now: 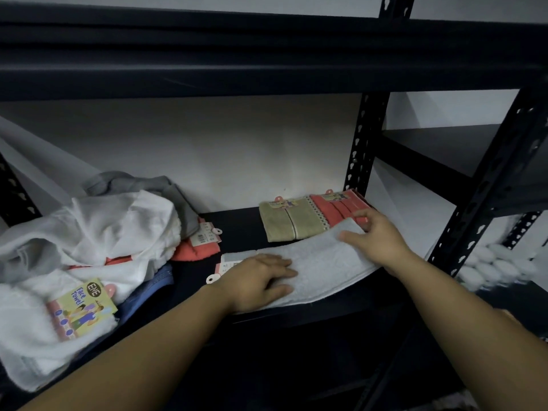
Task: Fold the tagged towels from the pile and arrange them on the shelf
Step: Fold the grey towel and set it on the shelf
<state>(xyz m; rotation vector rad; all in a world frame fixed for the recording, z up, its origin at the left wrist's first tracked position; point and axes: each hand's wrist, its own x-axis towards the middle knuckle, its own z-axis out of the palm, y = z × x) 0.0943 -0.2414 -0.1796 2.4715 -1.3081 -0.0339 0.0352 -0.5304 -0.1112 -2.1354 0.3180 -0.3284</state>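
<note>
A light grey towel [320, 262] lies folded into a long strip across the front of the dark shelf [243, 229], its paper tag [221, 269] with a pink hanger tab sticking out at its left end. The left hand [258, 281] rests flat on the left part of the strip, fingers [284, 271] straight and held together, pressing the cloth down. The right hand [375, 234] lies on the strip's right end, fingers spread and nearly straight, the thumb on the cloth and the fingertips reaching the far edge; it grips nothing.

Just behind the strip, 2 folded towels sit side by side and touching: a beige towel [287, 221] on the left and a coral towel [335, 207] on the right, each with a tag at its far edge. The right hand partly covers the coral one.

At the left of the shelf is the pile [89, 238] of unfolded towels, mostly white, with grey, coral and blue cloth showing among them. A label reading "Face Towel" [81, 310] lies on the near white towel. A black slotted upright [363, 149] stands at the back right.
</note>
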